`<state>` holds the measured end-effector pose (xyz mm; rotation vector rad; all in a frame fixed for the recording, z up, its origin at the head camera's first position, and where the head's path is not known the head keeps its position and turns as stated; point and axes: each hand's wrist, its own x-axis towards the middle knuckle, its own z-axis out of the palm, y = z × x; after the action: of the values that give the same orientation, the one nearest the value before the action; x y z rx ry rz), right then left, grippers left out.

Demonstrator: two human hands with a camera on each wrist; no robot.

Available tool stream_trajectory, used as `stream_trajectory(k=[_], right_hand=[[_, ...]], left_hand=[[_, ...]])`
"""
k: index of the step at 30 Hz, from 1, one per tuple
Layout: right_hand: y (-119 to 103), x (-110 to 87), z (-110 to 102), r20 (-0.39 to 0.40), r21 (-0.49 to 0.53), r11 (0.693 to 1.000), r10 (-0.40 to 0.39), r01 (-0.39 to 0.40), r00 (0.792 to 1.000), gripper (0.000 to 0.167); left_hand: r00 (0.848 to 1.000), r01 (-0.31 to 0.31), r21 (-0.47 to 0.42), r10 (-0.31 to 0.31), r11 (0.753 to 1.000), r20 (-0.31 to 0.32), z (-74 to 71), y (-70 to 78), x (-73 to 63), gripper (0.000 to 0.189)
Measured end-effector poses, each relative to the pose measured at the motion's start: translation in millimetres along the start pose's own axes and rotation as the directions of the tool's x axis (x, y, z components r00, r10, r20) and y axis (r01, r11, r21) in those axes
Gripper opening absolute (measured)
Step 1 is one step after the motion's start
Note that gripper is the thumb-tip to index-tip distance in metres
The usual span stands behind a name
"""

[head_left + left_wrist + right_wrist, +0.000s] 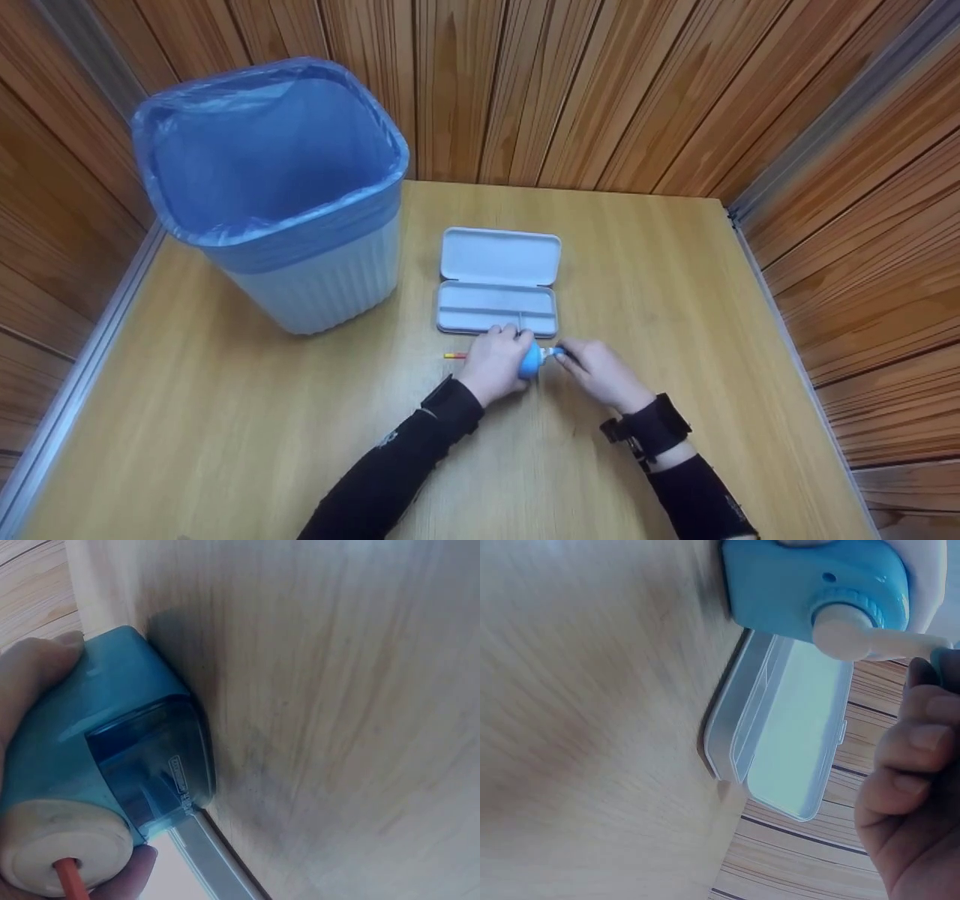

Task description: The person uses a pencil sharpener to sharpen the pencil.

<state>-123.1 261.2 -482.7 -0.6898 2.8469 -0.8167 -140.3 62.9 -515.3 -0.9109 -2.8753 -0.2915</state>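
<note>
A blue hand-crank pencil sharpener stands on the table, gripped by my left hand with fingers and thumb around its body. From the round white front of the sharpener in the left wrist view sticks a reddish pencil; its yellow-and-red end also shows left of that hand in the head view. My right hand pinches the blue knob of the white crank on the opposite side. Just behind the sharpener lies a pale pencil case, its lid raised, with divided compartments inside.
A white ribbed bin lined with a blue bag stands at the back left of the wooden table. Wood-plank walls enclose the table at the back and sides, with metal edging along the sides.
</note>
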Motion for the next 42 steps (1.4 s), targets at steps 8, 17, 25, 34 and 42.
stream_trajectory(k=[8,17,25,34,42], right_hand=[[4,21.9,-4,0.002,0.016,0.998,0.054,-0.054,0.999,0.014],[20,42.8,6,0.075,-0.009,0.983,0.183,-0.183,0.980,0.024],[24,51.4,19,0.187,-0.025,0.967,0.253,-0.253,0.949,0.016],[16,45.1,33,0.226,-0.129,0.947,0.316,-0.294,0.921,0.023],[7,26.8,45,0.133,-0.284,0.938,0.242,-0.197,0.961,0.005]], left_hand=[[1.000,-0.001,0.009,0.001,1.000,-0.025,-0.7,1.0,-1.6,0.065],[1.000,-0.010,0.025,0.010,1.000,-0.020,1.3,3.3,-0.5,0.067],[0.999,-0.017,0.026,0.018,1.000,-0.039,3.1,3.2,-1.4,0.066],[1.000,-0.001,-0.015,0.001,1.000,-0.014,1.5,1.9,-1.5,0.063],[0.999,0.013,-0.010,-0.013,1.000,-0.045,1.1,1.4,-2.4,0.060]])
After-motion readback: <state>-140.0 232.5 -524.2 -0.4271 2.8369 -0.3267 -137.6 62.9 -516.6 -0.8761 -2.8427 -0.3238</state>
